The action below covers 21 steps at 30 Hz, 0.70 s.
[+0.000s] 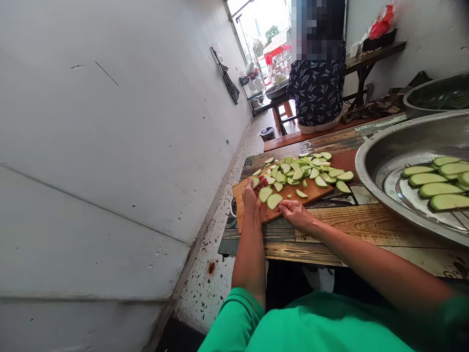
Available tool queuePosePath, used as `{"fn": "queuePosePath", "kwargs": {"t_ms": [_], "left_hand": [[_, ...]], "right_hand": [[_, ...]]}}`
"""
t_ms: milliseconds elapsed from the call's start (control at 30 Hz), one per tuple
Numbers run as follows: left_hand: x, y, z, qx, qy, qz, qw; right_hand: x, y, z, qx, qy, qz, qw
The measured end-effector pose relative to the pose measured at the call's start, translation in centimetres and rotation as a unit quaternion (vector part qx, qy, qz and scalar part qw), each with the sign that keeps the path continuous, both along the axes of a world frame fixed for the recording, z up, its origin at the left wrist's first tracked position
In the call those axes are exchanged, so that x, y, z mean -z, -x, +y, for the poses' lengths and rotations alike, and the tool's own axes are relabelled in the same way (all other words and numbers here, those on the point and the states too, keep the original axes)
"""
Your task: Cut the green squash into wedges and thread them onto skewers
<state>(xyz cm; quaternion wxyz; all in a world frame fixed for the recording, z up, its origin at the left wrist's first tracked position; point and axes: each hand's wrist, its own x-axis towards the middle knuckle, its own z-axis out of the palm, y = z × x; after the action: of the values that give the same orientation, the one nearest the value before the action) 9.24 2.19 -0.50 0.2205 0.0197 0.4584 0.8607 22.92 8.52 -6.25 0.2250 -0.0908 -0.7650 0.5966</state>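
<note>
My left hand (pixel 252 196) is over the left part of a wooden cutting board (pixel 245 210), its fingers closed on a half-round zucchini slice (pixel 255 182). My right hand (pixel 295 213) is pinched at the board's near edge, on the end of a skewer that is mostly hidden. Two pale green slices (pixel 274 201) sit in line between the hands, apparently on that skewer. A heap of cut zucchini slices (pixel 293 168) covers the far side of the board and spills onto the table. A few small scraps lie near the right hand.
At the right, a large metal basin (pixel 381 190) holds skewered zucchini slices (pixel 449 201), with another metal basin (pixel 412 100) behind it. Across the patterned wooden table (pixel 330 227), a person (pixel 318 93) sits facing away on a bench. A white wall (pixel 110 146) runs along the left.
</note>
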Motion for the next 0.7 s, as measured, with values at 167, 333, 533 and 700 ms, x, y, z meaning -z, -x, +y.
{"fn": "queuePosePath", "kwargs": {"t_ms": [167, 333, 533, 700], "left_hand": [[0.2, -0.5, 0.2, 0.007, 0.010, 0.010, 1.000], [0.2, -1.7, 1.4, 0.032, 0.038, 0.017, 0.999], [0.0, -0.8, 0.3, -0.028, 0.069, 0.089, 0.993], [0.0, -0.2, 0.2, 0.024, 0.293, 0.265, 0.918]], "right_hand": [[-0.3, -0.2, 0.0, 0.005, 0.019, -0.002, 1.000], [-0.4, -0.1, -0.4, 0.009, 0.032, -0.001, 0.999], [-1.9, -0.8, 1.2, 0.050, 0.132, 0.032, 0.990], [-4.2, -1.9, 4.7, 0.182, 0.282, 0.130, 0.933]]}}
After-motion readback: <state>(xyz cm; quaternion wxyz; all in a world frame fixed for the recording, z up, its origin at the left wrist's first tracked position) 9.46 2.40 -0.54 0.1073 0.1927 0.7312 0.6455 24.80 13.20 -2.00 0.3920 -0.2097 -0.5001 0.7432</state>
